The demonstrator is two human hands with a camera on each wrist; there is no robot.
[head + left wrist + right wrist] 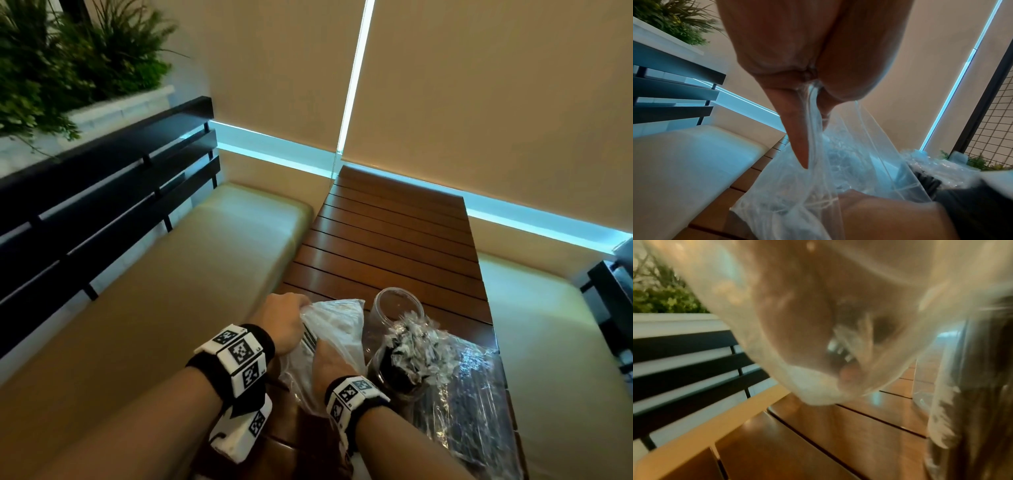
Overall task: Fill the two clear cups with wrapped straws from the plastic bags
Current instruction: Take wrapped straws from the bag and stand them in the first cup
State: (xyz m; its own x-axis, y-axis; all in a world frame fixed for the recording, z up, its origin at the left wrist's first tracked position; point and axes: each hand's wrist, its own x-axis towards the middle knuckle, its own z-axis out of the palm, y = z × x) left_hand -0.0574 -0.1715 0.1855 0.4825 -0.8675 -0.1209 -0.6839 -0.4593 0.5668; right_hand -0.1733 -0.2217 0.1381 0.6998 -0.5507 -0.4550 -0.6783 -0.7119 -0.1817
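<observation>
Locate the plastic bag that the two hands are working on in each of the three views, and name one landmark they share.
Head: plastic bag sits low centre, left hand gripping its top, right hand inside it.
Left wrist: the bag hangs from the pinching fingers, filling the lower centre.
Right wrist: its film covers the upper frame, blurred.
Shared landmark: black slatted bench back.

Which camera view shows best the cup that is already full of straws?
The head view. There the full cup stands whole on the table, its wrapped straws bunched at the top, with the empty cup behind it. The left wrist view catches only a blurred corner of it at the right edge; the right wrist view shows a blurred side.
</observation>
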